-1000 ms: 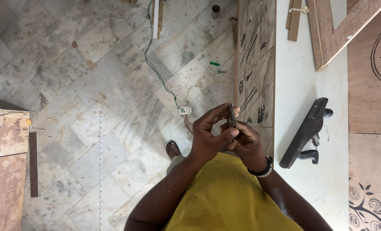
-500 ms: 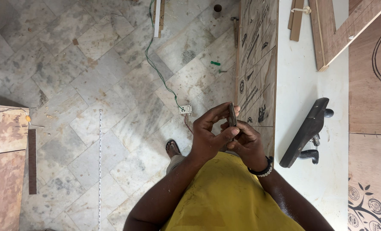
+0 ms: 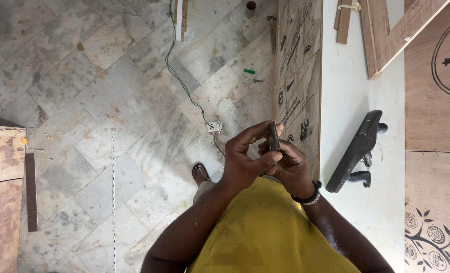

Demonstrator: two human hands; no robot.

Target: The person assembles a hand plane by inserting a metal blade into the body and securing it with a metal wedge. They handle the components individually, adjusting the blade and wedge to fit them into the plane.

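Note:
Both hands are held together in front of my yellow shirt, above the marble floor. My left hand pinches a small flat dark metal piece that stands upright between its thumb and fingers. My right hand, with a black wristband, cups the lower end of the same piece from the right. The piece's bottom part is hidden by the fingers. A black hand plane lies on the white workbench top just right of my hands.
A plywood board stands on edge against the bench side. Wooden frame strips lie at the bench's far end. A green cable runs to a white socket box on the floor. A hammer, boards at left, my sandalled foot.
The hands have stayed in nearly the same place; the fingers shifted slightly around the dark piece. Nothing else has moved.

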